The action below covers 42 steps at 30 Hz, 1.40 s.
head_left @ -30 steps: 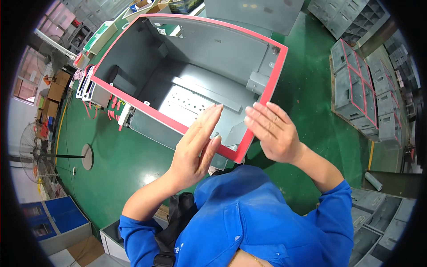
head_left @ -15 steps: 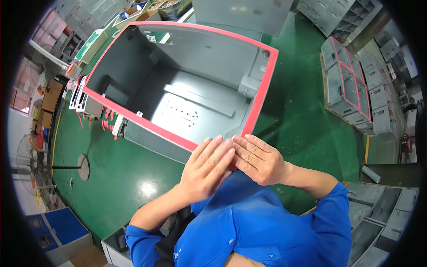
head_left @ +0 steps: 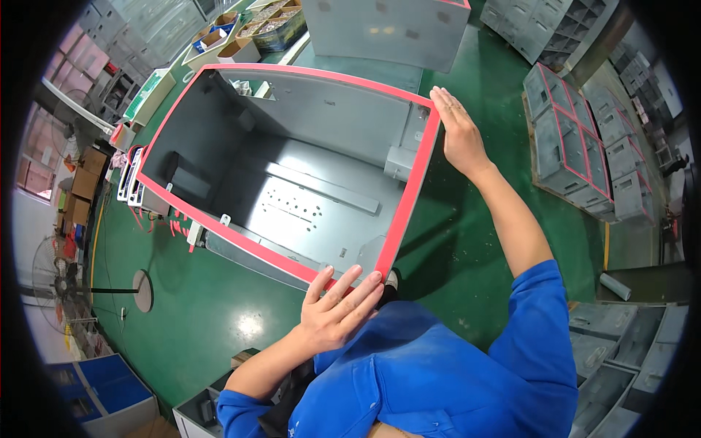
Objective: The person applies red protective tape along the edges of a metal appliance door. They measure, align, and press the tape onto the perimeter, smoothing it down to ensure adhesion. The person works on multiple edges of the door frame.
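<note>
In front of me lies a large open grey metal cabinet (head_left: 328,171), its rim covered by a pink-red strip (head_left: 409,208). Inside are a perforated panel, a long raised bar and a small box on the right wall. My left hand (head_left: 337,310) rests with spread fingers on the near right corner of the rim, partly covering it. At the far right corner, my right hand (head_left: 461,135) is stretched out, its fingertips against the rim's outer edge. Neither hand grips anything.
Another grey metal cabinet (head_left: 383,33) stands beyond this one. Boxes of small parts (head_left: 274,29) are at the back left. Stacked grey cabinets (head_left: 569,139) with pink-red edging stand on the right. A floor fan (head_left: 62,281) and a blue-and-white cabinet (head_left: 109,387) are to the left.
My hands were close together at the near right corner. The right one has moved away to the far right corner; the left stays near and has lowered slightly onto the rim.
</note>
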Motion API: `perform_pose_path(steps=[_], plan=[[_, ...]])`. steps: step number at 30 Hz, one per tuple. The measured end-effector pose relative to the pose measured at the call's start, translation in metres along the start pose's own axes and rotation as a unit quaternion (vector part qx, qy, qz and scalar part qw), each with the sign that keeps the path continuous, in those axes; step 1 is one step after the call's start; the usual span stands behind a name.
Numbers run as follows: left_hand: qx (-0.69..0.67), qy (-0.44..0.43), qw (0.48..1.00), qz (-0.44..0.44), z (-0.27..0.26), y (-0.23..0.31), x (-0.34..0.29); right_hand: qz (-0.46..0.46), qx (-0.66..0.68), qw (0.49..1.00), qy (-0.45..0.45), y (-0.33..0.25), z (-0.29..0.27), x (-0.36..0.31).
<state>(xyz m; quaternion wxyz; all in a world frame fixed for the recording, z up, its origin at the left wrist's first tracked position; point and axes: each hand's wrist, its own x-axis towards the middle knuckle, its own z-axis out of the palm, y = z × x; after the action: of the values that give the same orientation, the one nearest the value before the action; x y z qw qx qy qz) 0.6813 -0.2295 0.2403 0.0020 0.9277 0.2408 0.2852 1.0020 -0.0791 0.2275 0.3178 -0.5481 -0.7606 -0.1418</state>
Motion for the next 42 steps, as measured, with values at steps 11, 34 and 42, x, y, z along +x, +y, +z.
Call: perform_pose_path(steps=[11, 34, 42], plan=[[-0.045, 0.015, 0.998, 0.027, -0.002, -0.005, -0.007, 0.032, -0.041, 0.998, 0.019, -0.045, -0.006, -0.028], [-0.064, -0.01, 0.983, 0.169, -0.007, -0.031, -0.011, 0.512, 0.577, 0.627, 0.11, -0.009, 0.013, 0.015], [-0.062, -0.022, 0.987, 0.15, -0.009, -0.025, -0.01, 0.393, 0.58, 0.711, -0.056, 0.023, -0.007, 0.011]])
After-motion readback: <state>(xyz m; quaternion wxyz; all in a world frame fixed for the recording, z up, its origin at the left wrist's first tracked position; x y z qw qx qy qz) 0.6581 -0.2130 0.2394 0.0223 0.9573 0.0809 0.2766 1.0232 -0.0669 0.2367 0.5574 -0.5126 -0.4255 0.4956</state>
